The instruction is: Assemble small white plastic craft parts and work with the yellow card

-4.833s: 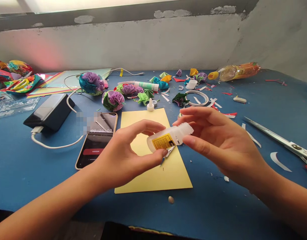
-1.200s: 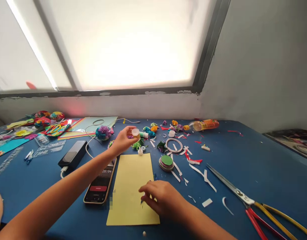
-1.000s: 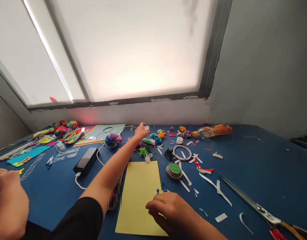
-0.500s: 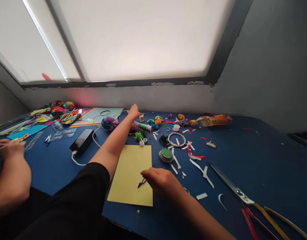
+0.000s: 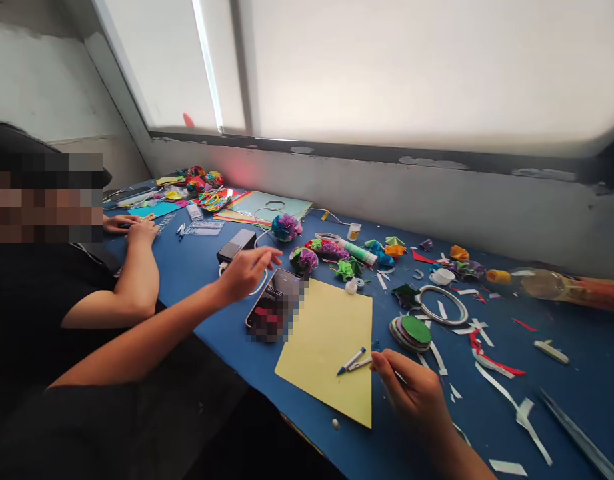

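My right hand [image 5: 414, 383] is closed with its fingertips on a white and blue drawing compass [image 5: 354, 363]. The compass is tilted low over a sheet of yellow paper [image 5: 331, 320], near its right edge. My left hand [image 5: 249, 270] hovers above and left of the paper, its fingers stretched loosely with nothing seen in them. Just below it lies a phone [image 5: 271, 303] with a lit screen. Behind the hand is a black box-shaped device [image 5: 237, 245] with a white cable. A small white bottle [image 5: 351, 286] stands at the paper's far edge.
Right of the paper lie stacked paper discs [image 5: 411, 333], a silver ring [image 5: 443, 305], white paper strips and large scissors [image 5: 581, 430]. Crumpled paper flowers [image 5: 287, 227], a glue stick [image 5: 357, 252] and a plastic bottle [image 5: 551, 285] lie farther back. A co-worker's arm [image 5: 137, 287] rests at left.
My left hand has drawn back from the far side of the table to above the phone. The view has swung left, bringing the co-worker into sight. My right hand keeps the compass on the paper.
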A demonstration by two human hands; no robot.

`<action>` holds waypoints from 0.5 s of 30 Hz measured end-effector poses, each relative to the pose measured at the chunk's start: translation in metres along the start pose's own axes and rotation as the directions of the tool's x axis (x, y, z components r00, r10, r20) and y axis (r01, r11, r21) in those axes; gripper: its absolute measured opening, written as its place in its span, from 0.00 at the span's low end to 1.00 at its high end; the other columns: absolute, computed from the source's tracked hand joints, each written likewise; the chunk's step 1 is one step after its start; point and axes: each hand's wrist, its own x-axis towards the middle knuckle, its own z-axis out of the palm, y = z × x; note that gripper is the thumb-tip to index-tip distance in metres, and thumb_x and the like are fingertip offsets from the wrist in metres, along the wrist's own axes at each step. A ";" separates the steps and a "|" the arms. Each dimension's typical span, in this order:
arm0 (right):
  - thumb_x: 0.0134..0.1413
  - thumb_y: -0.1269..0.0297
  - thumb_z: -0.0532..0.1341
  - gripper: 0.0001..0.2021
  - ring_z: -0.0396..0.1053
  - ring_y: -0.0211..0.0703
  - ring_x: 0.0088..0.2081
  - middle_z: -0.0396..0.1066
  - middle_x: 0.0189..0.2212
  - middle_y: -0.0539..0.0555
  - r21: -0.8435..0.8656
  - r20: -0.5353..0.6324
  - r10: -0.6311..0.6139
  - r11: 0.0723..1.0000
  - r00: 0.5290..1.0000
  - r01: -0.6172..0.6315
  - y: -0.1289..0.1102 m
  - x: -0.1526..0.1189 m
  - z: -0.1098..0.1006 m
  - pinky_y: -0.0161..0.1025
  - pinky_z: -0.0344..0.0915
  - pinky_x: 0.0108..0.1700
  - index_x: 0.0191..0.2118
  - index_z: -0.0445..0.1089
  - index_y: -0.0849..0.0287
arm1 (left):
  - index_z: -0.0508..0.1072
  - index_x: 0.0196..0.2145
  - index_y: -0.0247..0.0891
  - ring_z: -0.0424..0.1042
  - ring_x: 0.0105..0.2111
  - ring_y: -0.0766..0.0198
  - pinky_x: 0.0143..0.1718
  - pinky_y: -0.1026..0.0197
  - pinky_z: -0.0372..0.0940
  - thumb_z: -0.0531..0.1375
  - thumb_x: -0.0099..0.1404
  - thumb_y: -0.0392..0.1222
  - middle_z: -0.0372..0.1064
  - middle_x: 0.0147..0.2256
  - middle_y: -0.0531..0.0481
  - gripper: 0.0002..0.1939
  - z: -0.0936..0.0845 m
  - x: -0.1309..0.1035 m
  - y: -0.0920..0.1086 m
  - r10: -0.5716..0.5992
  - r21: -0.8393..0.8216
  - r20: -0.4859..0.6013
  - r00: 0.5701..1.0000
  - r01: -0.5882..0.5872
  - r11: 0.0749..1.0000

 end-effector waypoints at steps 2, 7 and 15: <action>0.61 0.59 0.52 0.16 0.65 0.34 0.20 0.65 0.19 0.48 -0.011 -0.045 0.028 1.000 0.999 -0.029 0.003 0.000 0.002 0.31 0.62 0.23 0.25 0.67 0.60 | 0.68 0.47 0.34 0.71 0.39 0.62 0.40 0.53 0.69 0.54 0.68 0.44 0.69 0.42 0.45 0.14 0.007 -0.031 -0.020 -0.021 -0.034 -0.013 1.000 0.021 0.999; 0.59 0.61 0.53 0.12 0.69 0.37 0.22 0.71 0.22 0.51 -0.078 -0.139 0.105 0.990 0.985 -0.117 0.012 0.001 0.005 0.30 0.66 0.24 0.32 0.70 0.58 | 0.68 0.46 0.34 0.70 0.42 0.59 0.43 0.51 0.68 0.55 0.67 0.44 0.68 0.45 0.44 0.14 0.028 -0.057 -0.059 -0.067 -0.071 -0.091 0.994 0.060 0.996; 0.52 0.67 0.55 0.07 0.72 0.41 0.22 0.72 0.22 0.50 -0.127 -0.085 0.147 0.979 0.986 -0.157 0.024 -0.010 0.005 0.33 0.70 0.23 0.32 0.71 0.52 | 0.70 0.44 0.36 0.69 0.44 0.59 0.47 0.49 0.66 0.55 0.67 0.43 0.68 0.46 0.45 0.11 0.031 -0.061 -0.060 -0.030 -0.053 -0.061 0.998 0.026 0.998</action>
